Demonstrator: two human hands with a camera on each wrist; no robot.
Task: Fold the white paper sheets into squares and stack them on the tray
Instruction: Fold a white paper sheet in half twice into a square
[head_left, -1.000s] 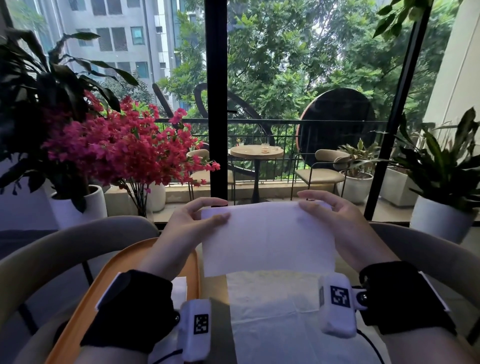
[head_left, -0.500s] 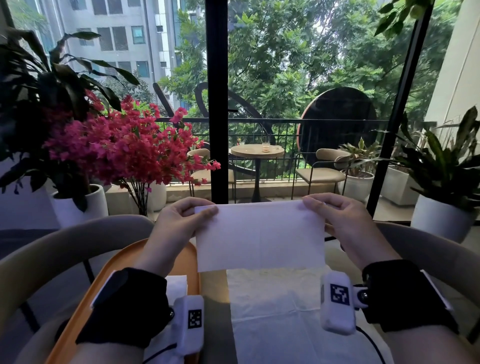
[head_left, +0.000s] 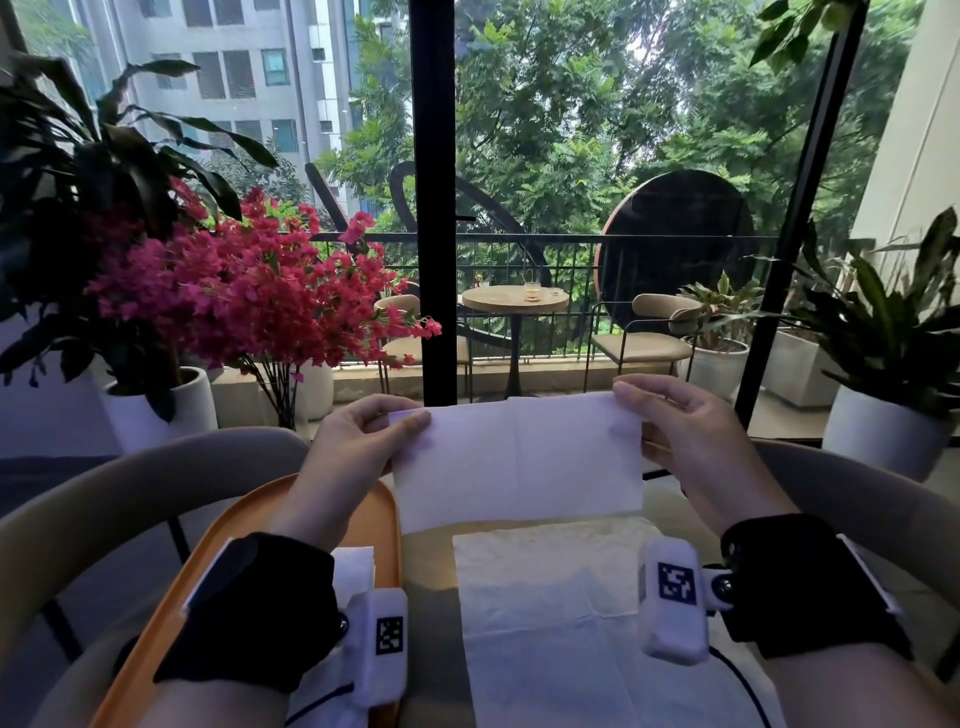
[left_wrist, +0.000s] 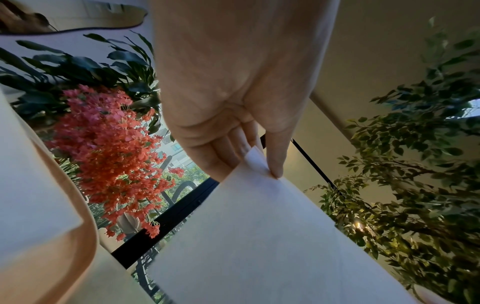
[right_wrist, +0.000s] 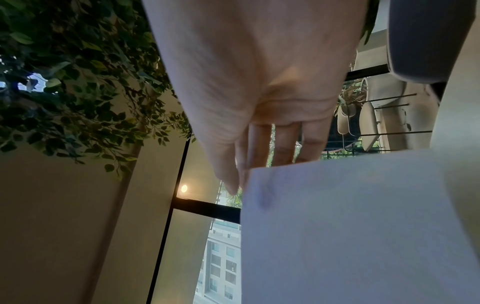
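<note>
By a balcony window, above the bench (head_left: 426, 561), left hand (head_left: 358, 447) and right hand (head_left: 691, 441) each pinch the half-folded paper sheet (head_left: 519, 462), now lifted slightly clear and ready for its second fold, tray (head_left: 228, 525) at 8 o'clock.

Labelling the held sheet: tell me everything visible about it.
The sheet is white, thin and soft-looking, a wide rectangle with a faint vertical crease mid-width. It hangs upright in the air above the table. The left hand pinches its top left corner, the right hand its top right corner. Nothing else touches it.
</note>
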